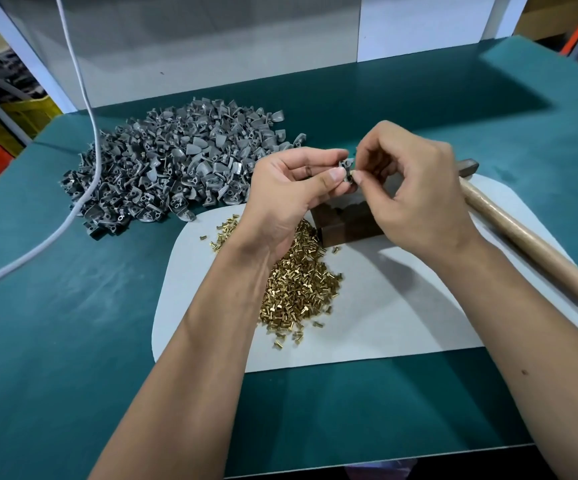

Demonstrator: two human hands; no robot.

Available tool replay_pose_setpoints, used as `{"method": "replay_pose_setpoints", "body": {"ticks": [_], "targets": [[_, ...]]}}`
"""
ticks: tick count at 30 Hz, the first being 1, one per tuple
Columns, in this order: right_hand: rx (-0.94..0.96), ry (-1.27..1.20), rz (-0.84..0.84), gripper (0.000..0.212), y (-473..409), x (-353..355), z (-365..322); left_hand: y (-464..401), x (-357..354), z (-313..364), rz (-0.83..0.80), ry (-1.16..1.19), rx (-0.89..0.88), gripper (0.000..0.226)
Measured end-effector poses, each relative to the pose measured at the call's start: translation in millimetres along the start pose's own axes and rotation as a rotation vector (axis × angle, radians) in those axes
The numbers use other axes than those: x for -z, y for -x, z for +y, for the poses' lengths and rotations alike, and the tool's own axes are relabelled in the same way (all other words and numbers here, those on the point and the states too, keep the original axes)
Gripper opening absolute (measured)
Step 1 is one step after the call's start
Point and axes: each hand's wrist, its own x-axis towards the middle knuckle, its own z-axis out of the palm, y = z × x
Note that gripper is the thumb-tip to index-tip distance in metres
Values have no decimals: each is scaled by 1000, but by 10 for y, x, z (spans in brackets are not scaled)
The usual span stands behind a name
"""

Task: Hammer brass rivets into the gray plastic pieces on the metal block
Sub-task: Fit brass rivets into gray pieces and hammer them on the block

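Teal matting covers the bench [72,341], whose near edge runs along the bottom of the view, and two bare forearms reach forward over it from below. On the matting lies a white sheet [401,306] with rounded corners, carrying most of the work. Behind and left of the sheet, directly on the teal surface, sits a broad heap of gray plastic pieces [162,161]; a white cable [83,84] hangs down from above, crosses the left part of that heap and trails off to the left edge. Along the right side of the sheet lies a hammer [523,237], its wooden handle pointing toward the lower right and its dark head at the far end, partly hidden behind the right hand. A pile of brass rivets [298,282] spreads over the middle of the sheet, partly under the left wrist, with a few strays around its edges. Just beyond the pile stands the dark metal block [346,226], touching the sheet and largely covered by the hands raised above it.

Left hand [291,195] is turned palm up, thumb and fingers pinching a single gray piece [346,165] in the air above the block. Right hand [415,188] comes in from the other side, fingers curled, its thumb and forefinger pinching a small rivet [351,176] against the underside of that piece. The fingertips of both hands almost meet there.
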Motion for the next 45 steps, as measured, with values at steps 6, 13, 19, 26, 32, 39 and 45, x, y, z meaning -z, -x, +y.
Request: {"method": "replay_pose_setpoints", "body": {"ticks": [6, 13, 19, 26, 32, 39, 45], "targets": [[22, 26, 24, 18, 11, -33, -35, 9, -21, 20, 10, 24, -9, 24], [-72, -53, 59, 18, 33, -36, 1, 19, -51, 4, 25, 31, 9, 22], [-115, -136, 9, 12, 36, -2, 52, 15, -7, 49, 33, 92, 96, 19], [-40, -52, 43, 7, 24, 21, 32, 5, 20, 73, 36, 159, 133, 19], [46, 29, 39, 5, 4, 50, 47, 9, 2, 89, 14, 170, 168, 16], [-38, 54, 96, 6, 22, 23, 74, 9, -78, 36, 85, -62, -23, 13], [-137, 27, 148, 7, 35, -6, 45, 6, -139, -20, 88, -220, -176, 22]]}}
